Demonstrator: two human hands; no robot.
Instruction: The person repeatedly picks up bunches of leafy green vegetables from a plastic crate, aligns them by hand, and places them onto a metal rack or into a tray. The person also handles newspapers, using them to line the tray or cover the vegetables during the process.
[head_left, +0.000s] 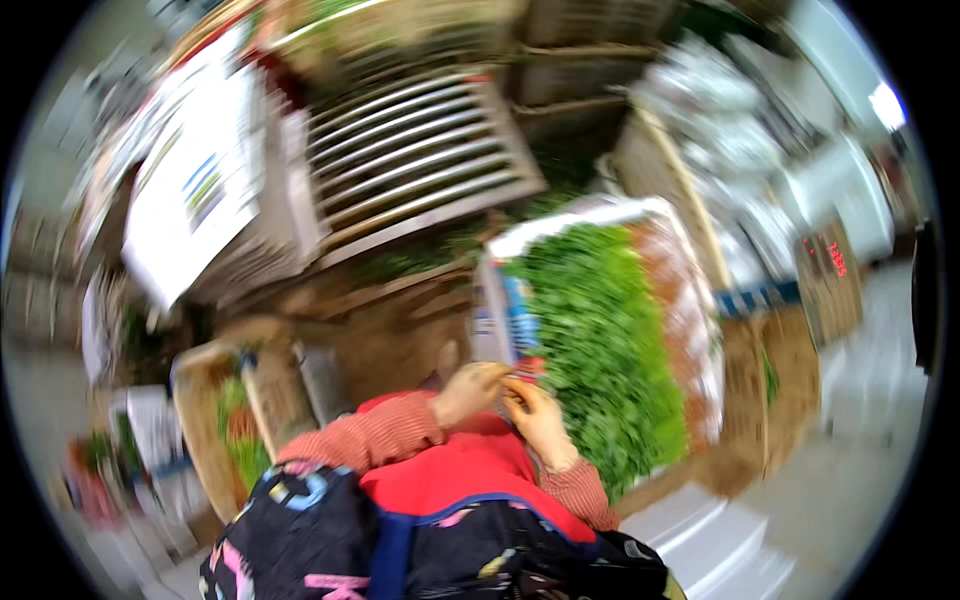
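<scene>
My left hand (474, 391) and my right hand (541, 421) meet in front of my red apron (450, 476), their fingertips close together. Motion blur hides whether anything small is between the fingers. Just to the right of them stands a box lined with white plastic (570, 229), full of leafy green herbs (592, 352) with orange-brown stems or roots (660, 300) along the far right side. The box's left side has blue and red print close to my fingertips.
A slatted metal rack (420, 150) lies ahead, beside a stack of printed cartons or sheets (202, 195). Clear plastic bags (712, 127) fill a container at the upper right, near a red digital display (832, 259). An open carton with greens (244, 427) stands at the left; white foam-like boxes (705, 532) are lower right.
</scene>
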